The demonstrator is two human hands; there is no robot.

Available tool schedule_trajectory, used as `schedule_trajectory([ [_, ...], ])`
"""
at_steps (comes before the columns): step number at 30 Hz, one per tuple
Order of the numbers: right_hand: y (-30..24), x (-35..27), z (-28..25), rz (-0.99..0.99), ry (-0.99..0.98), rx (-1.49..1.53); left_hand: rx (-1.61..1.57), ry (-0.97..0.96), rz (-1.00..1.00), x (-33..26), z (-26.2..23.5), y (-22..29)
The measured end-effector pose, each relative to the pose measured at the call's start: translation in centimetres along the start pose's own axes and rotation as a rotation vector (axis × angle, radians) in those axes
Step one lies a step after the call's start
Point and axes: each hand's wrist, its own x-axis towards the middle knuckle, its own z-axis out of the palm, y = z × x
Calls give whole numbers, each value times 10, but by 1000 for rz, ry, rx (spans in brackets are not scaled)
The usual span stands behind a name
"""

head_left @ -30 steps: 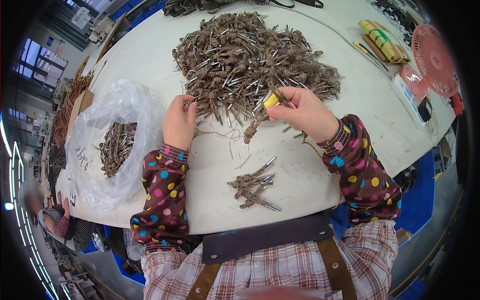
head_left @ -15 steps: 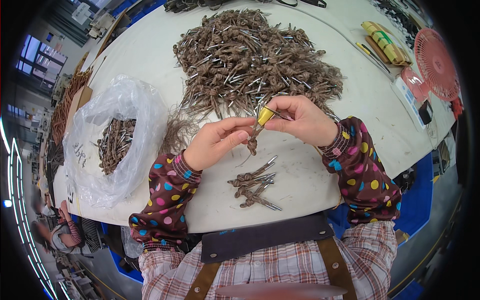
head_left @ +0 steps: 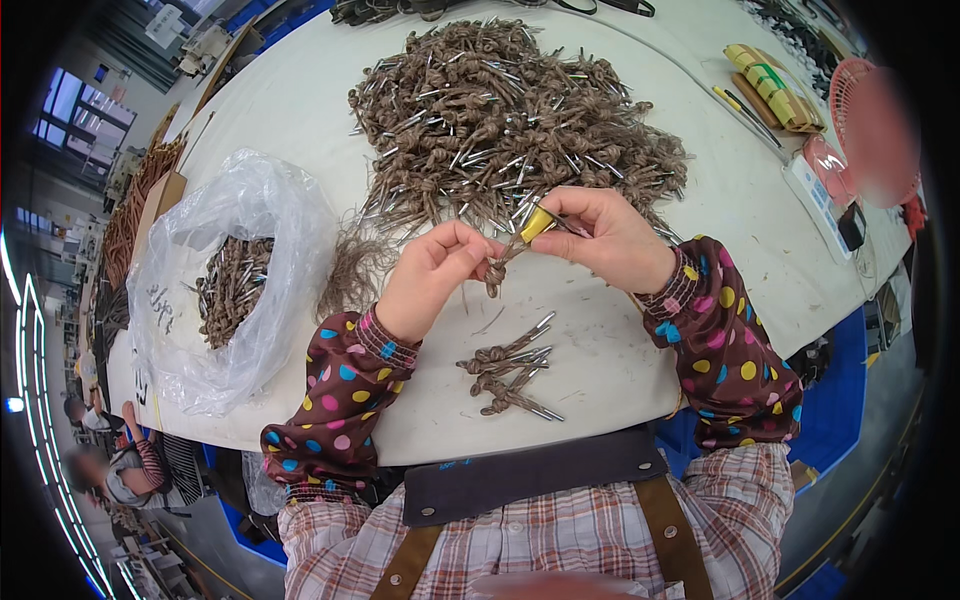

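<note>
My left hand (head_left: 432,272) pinches a knotted brown cord (head_left: 496,277) with metal tips, held above the table. In my right hand (head_left: 606,240) is a small cutting tool, probably thread snips (head_left: 538,224), with a yellow wrap; its blades are mostly hidden by fingers and cord. Both hands meet at the cord, just in front of a large heap of similar knotted cords (head_left: 480,120) with silvery tips. Below my hands lies a small group of knotted cords (head_left: 505,375), tips pointing right.
On the left stands a clear plastic bag (head_left: 300,215) with knotted cords inside, beside a tuft of loose brown fibres (head_left: 352,268). A pink fan (head_left: 850,110), a white device (head_left: 812,200) and a yellow-wrapped bundle (head_left: 770,85) are at the right. Another person (head_left: 130,470) is at far left.
My left hand has shifted slightly and now pinches closer to the knot, its fingers more tightly closed. The knot has moved a little up and left; a bit of thread lies below it.
</note>
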Motion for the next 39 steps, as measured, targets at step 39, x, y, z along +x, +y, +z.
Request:
schedule_trajectory([
  [39, 15, 3, 0, -129, -79, 58, -326, -223, 67, -4, 6, -5],
])
